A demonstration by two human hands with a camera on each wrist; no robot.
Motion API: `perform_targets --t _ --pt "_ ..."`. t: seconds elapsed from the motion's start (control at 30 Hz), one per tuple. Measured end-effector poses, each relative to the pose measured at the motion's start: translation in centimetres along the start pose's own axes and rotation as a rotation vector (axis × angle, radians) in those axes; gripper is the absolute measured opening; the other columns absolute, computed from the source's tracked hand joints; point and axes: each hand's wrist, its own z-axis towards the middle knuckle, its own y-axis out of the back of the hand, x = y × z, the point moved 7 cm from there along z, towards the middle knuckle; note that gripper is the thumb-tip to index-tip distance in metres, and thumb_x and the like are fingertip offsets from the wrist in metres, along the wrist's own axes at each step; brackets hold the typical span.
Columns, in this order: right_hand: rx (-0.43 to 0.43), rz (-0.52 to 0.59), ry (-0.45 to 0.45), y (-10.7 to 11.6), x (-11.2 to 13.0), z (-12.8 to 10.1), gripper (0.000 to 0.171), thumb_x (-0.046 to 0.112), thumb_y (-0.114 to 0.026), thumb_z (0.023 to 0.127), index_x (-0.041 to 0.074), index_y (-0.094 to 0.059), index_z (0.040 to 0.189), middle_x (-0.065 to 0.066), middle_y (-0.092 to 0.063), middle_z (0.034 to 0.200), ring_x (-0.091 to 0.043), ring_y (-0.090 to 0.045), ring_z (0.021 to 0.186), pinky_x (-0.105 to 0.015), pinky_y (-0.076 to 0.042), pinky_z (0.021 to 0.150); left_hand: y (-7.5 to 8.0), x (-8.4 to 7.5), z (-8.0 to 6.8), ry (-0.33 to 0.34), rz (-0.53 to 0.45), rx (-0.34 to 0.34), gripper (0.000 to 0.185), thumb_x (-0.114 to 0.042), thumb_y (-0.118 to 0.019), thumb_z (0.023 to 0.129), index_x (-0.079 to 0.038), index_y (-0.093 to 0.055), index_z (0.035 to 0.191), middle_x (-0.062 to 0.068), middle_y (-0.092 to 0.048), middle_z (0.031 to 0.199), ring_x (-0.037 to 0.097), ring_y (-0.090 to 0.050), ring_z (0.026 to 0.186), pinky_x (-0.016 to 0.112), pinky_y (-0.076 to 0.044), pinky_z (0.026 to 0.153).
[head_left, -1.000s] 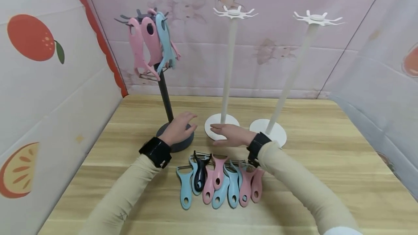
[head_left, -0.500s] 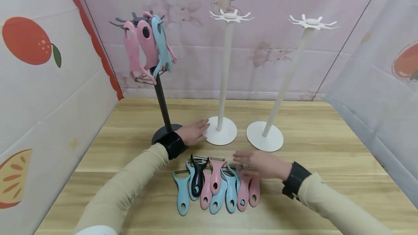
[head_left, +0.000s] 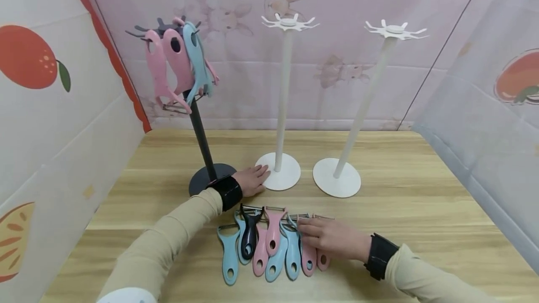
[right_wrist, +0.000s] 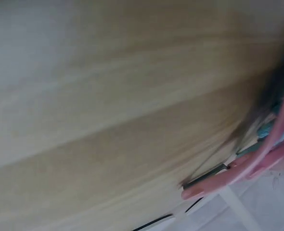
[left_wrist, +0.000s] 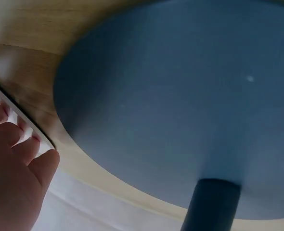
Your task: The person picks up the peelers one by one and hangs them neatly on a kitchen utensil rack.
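Observation:
My left hand (head_left: 251, 180) rests its fairly straight fingers on the left rim of the middle white stand's round base (head_left: 290, 174). The left wrist view has that hand's fingertips (left_wrist: 48, 163) at the base's edge, beside the dark stand's round base (left_wrist: 180, 96). My right hand (head_left: 337, 240) reaches flat over the right end of a pile of peelers, its fingers across a pink peeler (head_left: 309, 256). Also in the pile are a black peeler (head_left: 250, 233), a blue peeler (head_left: 229, 258) and several more. A pink peeler (right_wrist: 277, 130) fills the right edge of the blurred right wrist view.
At the left a dark stand (head_left: 202, 137) carries pink and blue peelers on its hooks, including a pink peeler (head_left: 156, 67) and a blue peeler (head_left: 194, 57). A second white stand (head_left: 362, 111) with bare hooks rises at the right. Printed cloth walls (head_left: 328, 92) enclose the table.
My left hand has moved from over the dark stand's base onto the middle white base. My right hand has drawn back from the white stands to the peeler pile.

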Motion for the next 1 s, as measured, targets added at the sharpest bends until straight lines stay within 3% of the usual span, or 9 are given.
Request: perform_targets --t 0.13,0.17,0.33,0.43,0.67,0.87,1.0 --pt "-0.003 -0.048 0.034 -0.2 0.2 0.2 0.030 0.006 -0.070 0.072 0.013 -0.067 0.101 -0.007 -0.059 0.118 -0.021 -0.051 0.115 -0.031 -0.043 0.091 -1.1 0.3 0.7 -0.016 -0.054 -0.006 0.058 -0.031 -0.034 0.099 -0.003 -0.015 0.146 0.014 -0.006 0.151 0.027 -0.004 0.138 0.033 -0.013 0.109" --pt "-0.002 -0.058 0.041 -0.1 0.2 0.1 0.030 0.006 -0.070 0.072 0.013 -0.067 0.102 -0.006 -0.059 0.118 -0.021 -0.051 0.115 -0.031 -0.043 0.091 -2.0 0.8 1.3 -0.042 -0.058 -0.041 0.060 -0.037 -0.029 0.099 -0.006 -0.010 0.147 0.013 -0.002 0.152 0.026 0.000 0.138 0.030 -0.010 0.110" --pt "-0.065 -0.086 0.056 0.9 -0.2 0.1 0.035 0.004 -0.072 0.066 0.010 -0.066 0.100 -0.008 -0.060 0.116 -0.023 -0.052 0.114 -0.030 -0.042 0.093 -2.1 0.7 1.1 -0.040 -0.068 -0.058 0.061 -0.038 -0.030 0.099 -0.005 -0.009 0.147 0.012 0.000 0.152 0.025 0.001 0.138 0.030 -0.011 0.109" --pt "-0.145 -0.032 0.016 2.0 -1.1 0.3 0.035 0.002 -0.072 0.066 0.005 -0.066 0.101 -0.010 -0.062 0.112 -0.025 -0.054 0.111 -0.031 -0.043 0.092 -1.0 0.0 0.1 -0.006 -0.046 -0.033 0.058 -0.030 -0.037 0.098 -0.001 -0.016 0.145 0.016 -0.007 0.151 0.028 -0.005 0.138 0.034 -0.016 0.109" --pt "-0.379 0.230 -0.131 5.0 -4.9 0.4 0.029 0.003 -0.072 0.070 0.002 -0.064 0.098 -0.009 -0.065 0.098 -0.023 -0.062 0.093 -0.030 -0.050 0.080 -1.1 -0.1 -0.2 0.017 0.018 -0.048 0.059 -0.033 -0.034 0.099 -0.004 -0.014 0.146 0.014 -0.007 0.151 0.027 -0.006 0.138 0.034 -0.018 0.108" --pt "-0.571 0.240 -0.239 8.7 -8.8 0.9 0.016 0.017 -0.068 0.082 0.003 -0.063 0.088 0.000 -0.062 0.076 -0.013 -0.059 0.070 -0.028 -0.051 0.063 -1.5 0.3 0.1 0.035 0.029 -0.034 0.060 -0.036 -0.034 0.099 -0.005 -0.012 0.146 0.013 -0.005 0.152 0.026 -0.004 0.138 0.033 -0.017 0.109" --pt "-0.747 0.224 -0.346 11.9 -11.6 1.1 0.021 0.017 -0.066 0.082 -0.003 -0.063 0.088 -0.007 -0.065 0.074 -0.017 -0.062 0.065 -0.031 -0.052 0.059 -1.4 0.0 0.0 0.023 0.002 -0.025 0.060 -0.035 -0.034 0.099 -0.004 -0.012 0.146 0.014 -0.004 0.151 0.027 -0.004 0.138 0.035 -0.015 0.109"
